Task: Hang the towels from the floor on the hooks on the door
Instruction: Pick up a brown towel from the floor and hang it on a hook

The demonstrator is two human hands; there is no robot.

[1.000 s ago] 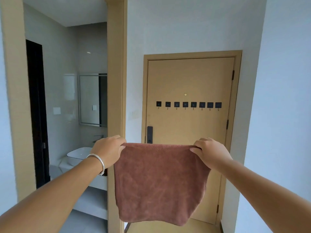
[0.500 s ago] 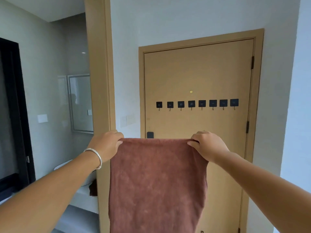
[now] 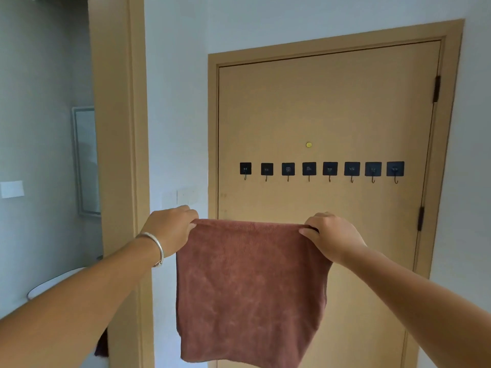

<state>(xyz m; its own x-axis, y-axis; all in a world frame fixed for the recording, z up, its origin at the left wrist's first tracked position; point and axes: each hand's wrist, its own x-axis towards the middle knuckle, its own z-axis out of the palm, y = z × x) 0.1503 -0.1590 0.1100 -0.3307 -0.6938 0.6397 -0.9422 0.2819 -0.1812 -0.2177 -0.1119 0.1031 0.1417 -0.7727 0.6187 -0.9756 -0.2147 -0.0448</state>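
The left hand [image 3: 170, 229] and right hand [image 3: 333, 239] each pinch a top corner of the reddish-brown towel [image 3: 249, 293], holding it spread and hanging in front of the tan door [image 3: 345, 107], below a row of eight black hooks [image 3: 309, 170], all bare.

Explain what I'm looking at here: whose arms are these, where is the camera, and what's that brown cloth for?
No robot here: a person wears a camera on the head, so you see their own arms reaching forward. The left hand and right hand each pinch a top corner of a brown towel, which hangs spread between them. Ahead is a tan door with a row of eight black hooks, all bare. The towel's top edge is below the hooks and not yet hung.
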